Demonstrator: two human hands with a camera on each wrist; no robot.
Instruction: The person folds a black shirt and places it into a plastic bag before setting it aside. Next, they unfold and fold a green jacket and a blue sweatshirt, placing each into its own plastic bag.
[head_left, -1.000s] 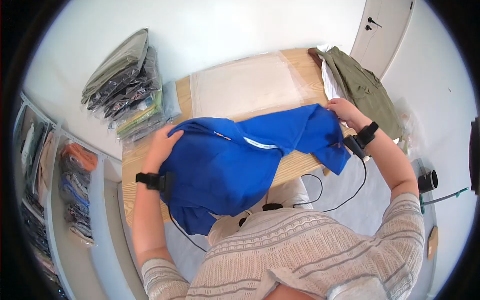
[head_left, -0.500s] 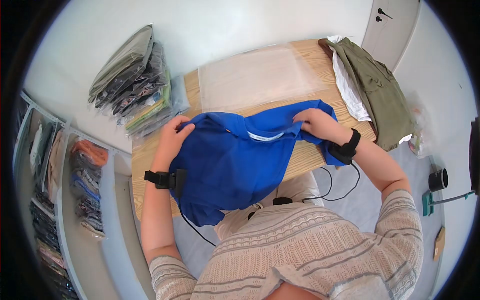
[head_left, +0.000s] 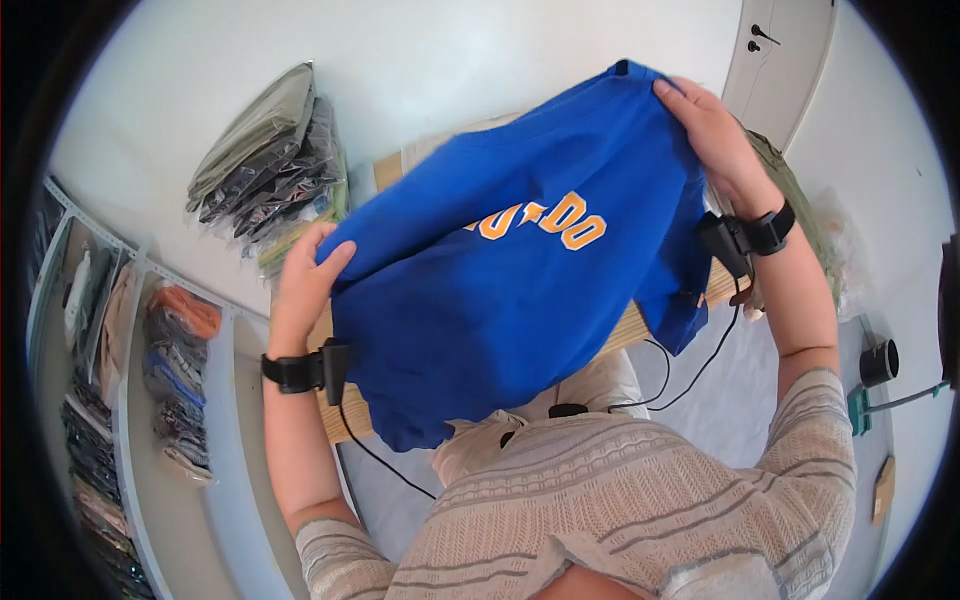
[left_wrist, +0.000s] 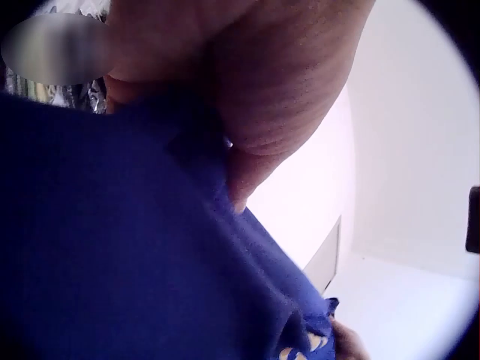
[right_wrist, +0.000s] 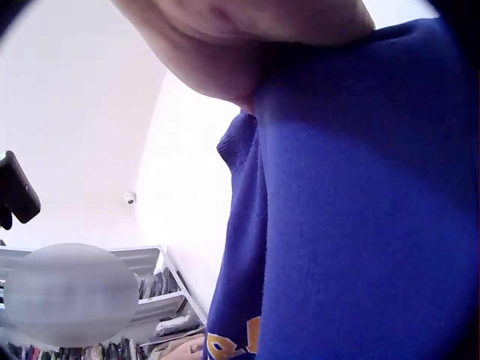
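A blue shirt (head_left: pixel 480 300) with orange-and-white lettering hangs spread between my two hands above the table's front edge. My left hand (head_left: pixel 308 280) pinches its edge at the left, thumb on the near side. Higher up at the right, my right hand (head_left: pixel 712 135) grips the shirt close to its upper corner. In the left wrist view the blue cloth (left_wrist: pixel 135 240) drops from under the left palm. The right wrist view has the shirt (right_wrist: pixel 367 195) hanging below the right hand, part of the lettering visible on a fold behind.
Bagged folded clothes (head_left: pixel 265 165) are stacked at the table's back left. Shelves (head_left: pixel 140 380) with more bagged garments stand at the left. Olive trousers (head_left: pixel 775 165) lie at the right, partly behind my right arm. The shirt covers most of the wooden table (head_left: pixel 630 332).
My right hand moved inward along the shirt, then up and out to the right with its upper edge. The shirt was lifted and opened, exposing the lettering. The left hand kept its hold.
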